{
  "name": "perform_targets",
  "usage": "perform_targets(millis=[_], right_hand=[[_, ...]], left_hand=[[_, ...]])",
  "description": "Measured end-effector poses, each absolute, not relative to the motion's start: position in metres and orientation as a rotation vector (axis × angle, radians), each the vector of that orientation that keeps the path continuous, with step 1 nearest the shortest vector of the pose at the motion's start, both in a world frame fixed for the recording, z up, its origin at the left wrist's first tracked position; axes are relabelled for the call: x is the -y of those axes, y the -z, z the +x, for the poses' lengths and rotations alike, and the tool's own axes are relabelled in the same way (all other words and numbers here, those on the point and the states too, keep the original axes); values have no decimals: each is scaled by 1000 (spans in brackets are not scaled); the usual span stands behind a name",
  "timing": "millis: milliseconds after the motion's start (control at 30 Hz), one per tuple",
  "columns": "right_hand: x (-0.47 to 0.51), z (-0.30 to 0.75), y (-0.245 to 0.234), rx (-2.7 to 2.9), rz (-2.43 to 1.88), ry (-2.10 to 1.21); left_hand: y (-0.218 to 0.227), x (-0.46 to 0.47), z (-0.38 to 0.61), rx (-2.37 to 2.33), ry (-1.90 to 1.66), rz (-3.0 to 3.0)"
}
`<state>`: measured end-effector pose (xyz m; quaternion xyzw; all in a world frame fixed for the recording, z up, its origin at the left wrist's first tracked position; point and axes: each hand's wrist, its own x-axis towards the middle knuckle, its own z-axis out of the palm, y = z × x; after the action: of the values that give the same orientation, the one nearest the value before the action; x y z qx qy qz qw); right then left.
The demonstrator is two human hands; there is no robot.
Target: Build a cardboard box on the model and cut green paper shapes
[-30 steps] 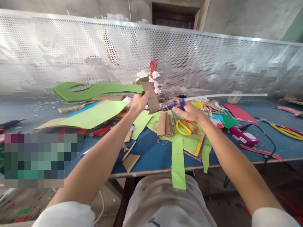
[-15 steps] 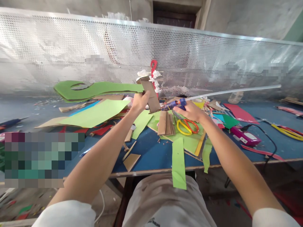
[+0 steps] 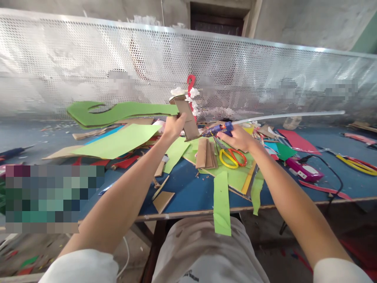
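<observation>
My left hand (image 3: 174, 126) is closed on a green paper-covered cardboard cutout (image 3: 126, 111), long with a hooked end pointing left. At its right end stands a brown cardboard piece (image 3: 187, 118), under my fingertips. In my right hand (image 3: 239, 138) is a blue hot glue gun (image 3: 218, 129), its nozzle pointing left, a little short of the cardboard's lower edge. A long clear glue stick (image 3: 290, 116) juts from its back to the right. Folded brown cardboard strips (image 3: 205, 154) and yellow-and-orange-handled scissors (image 3: 232, 158) lie just below.
Green paper sheets (image 3: 118, 140) and scraps cover the blue table (image 3: 188, 196). A red hook-shaped piece with white flowers (image 3: 191, 82) stands behind, before a perforated metal screen (image 3: 250, 70). To the right are a magenta box with a cable (image 3: 304, 169) and more scissors (image 3: 355, 164).
The glue gun has shifted slightly right, away from the cardboard, and its glue stick now hangs lower at the far end. My left hand and the green cutout stay almost still.
</observation>
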<state>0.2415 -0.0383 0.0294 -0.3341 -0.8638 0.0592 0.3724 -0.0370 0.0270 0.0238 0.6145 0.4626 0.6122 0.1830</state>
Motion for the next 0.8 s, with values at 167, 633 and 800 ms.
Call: perform_targets(millis=[167,633,800], right_hand=[[40,237,-30,2318,-851,-208],[41,227,-24,2401,-819,-180],[44,231,-28,2375,-895,-202]], left_hand=[[-25,-23,-36,-1288,-1739,1765],[-25,-20,-35,-1255,-1770,1820],[-24,-22,-36,-1243,-1769,1795]])
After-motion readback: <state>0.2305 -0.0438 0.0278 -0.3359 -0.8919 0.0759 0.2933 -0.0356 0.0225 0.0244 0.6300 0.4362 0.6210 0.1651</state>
